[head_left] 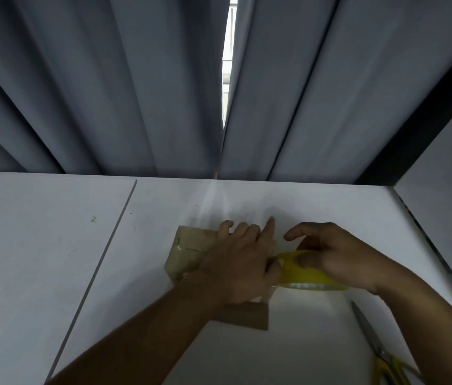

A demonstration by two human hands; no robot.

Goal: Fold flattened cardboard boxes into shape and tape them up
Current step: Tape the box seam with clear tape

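**Hands on a small brown box, tape roll alongside**

The cardboard box (188,257) is small, matt brown and flat-faced, and lies on the white table (39,245) just in front of the person, slightly skewed to the table edge. A short glossy strip of tape (184,249) shines along a slit on its upper face near the left corner. A lower brown panel of it shows under the forearm, nearer the person.

The left hand (236,262) lies palm down across the box, its fingers straight and a little spread, pressing on the cardboard and reaching past its far edge. It covers most of the top, so the flaps under it cannot be seen.

Just to the right, touching the box's right side, is the tape roll (311,277), a translucent yellow ring with a glossy rim. The right hand (341,254) grips it from above, fingers curled over the ring, and one digit shows dimly through the yellow film. Whether a pulled end of tape already reaches the box is hidden under the left hand.

Scissors (369,334) with grey blades and yellow handles lie near the table's right edge, apart from both hands. A thin seam (100,262) runs diagonally across the tabletop on the left. Behind the table hangs a grey curtain (108,79) in deep folds, with a narrow bright gap, and a dark frame (424,112) slants at the right.
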